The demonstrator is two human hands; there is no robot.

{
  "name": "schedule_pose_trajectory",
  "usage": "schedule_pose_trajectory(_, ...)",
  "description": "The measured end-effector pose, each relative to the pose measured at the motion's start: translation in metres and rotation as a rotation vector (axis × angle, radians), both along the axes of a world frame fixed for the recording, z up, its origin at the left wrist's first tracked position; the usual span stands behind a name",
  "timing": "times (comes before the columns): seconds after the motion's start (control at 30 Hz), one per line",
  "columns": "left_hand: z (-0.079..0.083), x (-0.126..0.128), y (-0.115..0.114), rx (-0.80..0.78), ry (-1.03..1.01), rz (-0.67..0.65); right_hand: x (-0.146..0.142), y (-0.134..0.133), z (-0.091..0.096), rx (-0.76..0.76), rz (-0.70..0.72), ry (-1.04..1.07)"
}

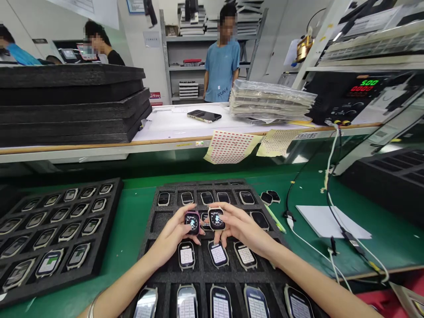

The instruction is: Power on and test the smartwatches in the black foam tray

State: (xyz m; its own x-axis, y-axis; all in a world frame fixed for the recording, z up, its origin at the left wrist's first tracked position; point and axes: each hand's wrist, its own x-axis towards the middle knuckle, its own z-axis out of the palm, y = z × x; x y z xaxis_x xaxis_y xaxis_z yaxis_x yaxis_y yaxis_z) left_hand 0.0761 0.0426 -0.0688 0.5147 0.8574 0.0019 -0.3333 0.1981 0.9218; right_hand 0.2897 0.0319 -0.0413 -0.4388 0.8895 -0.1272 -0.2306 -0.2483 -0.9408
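Note:
My left hand (179, 229) is closed around a smartwatch with a purple case (192, 222), its lit screen showing a dial. Beside it, my right hand (236, 223) grips a second smartwatch with a pale case (216, 219), also lit with a dial. Both watches are held up side by side over a black foam tray (159, 218). Rows of strapless watches lie in the tray's compartments. Nearer me, several have bright list screens, such as one watch (218, 254) just below my right fingers. Those in the far row (207, 198) have dark screens.
Another foam tray of watches (109, 212) lies at left. At right are two loose watches (266, 198), a green pen (274, 218), white paper (331, 221) and cables (311, 247). A shelf ahead bears foam slabs (73, 106), a phone (204, 116) and a power supply (351, 97). A person (221, 66) stands beyond.

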Motion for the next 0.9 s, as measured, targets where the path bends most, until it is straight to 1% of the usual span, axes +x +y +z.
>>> schedule_pose_trajectory(0.17, 0.0041, -0.0013, -0.0011, 0.02, 0.038, -0.022, -0.0018, -0.0016, 0.0004, 0.031, -0.031, -0.048)
schedule_pose_trajectory(0.5, 0.0004, -0.0027, -0.0018, 0.06, 0.061, -0.038, 0.0017, -0.0004, -0.0055, 0.069, -0.003, -0.065)
schedule_pose_trajectory(0.63, 0.0033, -0.002, -0.0027, 0.073, 0.062, -0.037, 0.0023, -0.0006, -0.0067, 0.088, -0.006, -0.086)
schedule_pose_trajectory(0.77, 0.0066, -0.0014, -0.0038, 0.082, 0.072, -0.02, 0.0012, -0.0019, -0.0064, 0.118, -0.029, -0.159)
schedule_pose_trajectory(0.9, 0.0052, -0.0022, -0.0037, 0.081, 0.047, -0.019, -0.0016, -0.0056, -0.0047, 0.169, 0.038, -0.157)
